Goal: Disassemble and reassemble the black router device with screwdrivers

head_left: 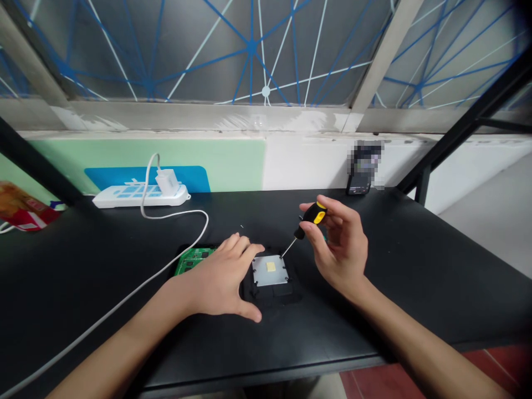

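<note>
A black device part with a silver metal plate (262,277) lies on the black table, with a pale yellow square (271,266) at the plate's middle and small dark screws round its edges. My right hand (341,244) grips a black and yellow screwdriver (310,217) between thumb and fingers, its tip at the plate's upper right corner. My left hand (222,274) rests over the device's left side, thumb and fingers spread. Under and behind it shows a green circuit board (193,259), partly hidden.
A white power strip (124,197) with a plugged charger (167,182) stands by the wall. Its white cable (137,293) crosses the table's left side. A phone (361,170) leans at the back right; a red packet (29,210) is far left.
</note>
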The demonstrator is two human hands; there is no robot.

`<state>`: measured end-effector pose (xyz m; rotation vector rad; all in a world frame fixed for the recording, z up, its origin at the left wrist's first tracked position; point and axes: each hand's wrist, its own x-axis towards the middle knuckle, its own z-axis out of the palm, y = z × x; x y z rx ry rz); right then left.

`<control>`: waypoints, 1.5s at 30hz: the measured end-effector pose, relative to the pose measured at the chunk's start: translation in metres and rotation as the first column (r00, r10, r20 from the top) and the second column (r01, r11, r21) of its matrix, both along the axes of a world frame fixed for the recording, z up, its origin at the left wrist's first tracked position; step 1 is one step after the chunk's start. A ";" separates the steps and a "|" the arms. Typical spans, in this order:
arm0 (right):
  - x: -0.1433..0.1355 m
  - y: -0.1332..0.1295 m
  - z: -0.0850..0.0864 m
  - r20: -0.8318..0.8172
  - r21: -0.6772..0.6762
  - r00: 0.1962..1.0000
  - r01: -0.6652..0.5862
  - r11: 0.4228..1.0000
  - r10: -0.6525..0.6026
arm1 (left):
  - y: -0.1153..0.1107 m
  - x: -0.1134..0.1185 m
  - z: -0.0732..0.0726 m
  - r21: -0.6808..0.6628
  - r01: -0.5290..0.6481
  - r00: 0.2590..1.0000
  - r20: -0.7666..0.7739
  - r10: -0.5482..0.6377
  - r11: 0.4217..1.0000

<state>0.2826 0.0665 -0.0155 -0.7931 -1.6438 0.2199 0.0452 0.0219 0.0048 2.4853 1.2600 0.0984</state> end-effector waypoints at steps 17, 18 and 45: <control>-0.002 -0.002 0.003 -0.007 0.014 1.000 -0.017 1.000 0.017 | 0.000 0.000 0.000 -0.008 -0.002 1.000 0.016 0.002 1.000; -0.002 -0.002 0.003 -0.008 0.012 1.000 -0.016 1.000 0.016 | 0.000 -0.001 0.000 -0.008 -0.002 1.000 0.018 0.002 1.000; -0.008 0.009 0.015 0.068 -0.022 0.946 -0.315 0.949 0.316 | 0.000 0.000 -0.002 -0.004 0.009 1.000 -0.029 -0.009 1.000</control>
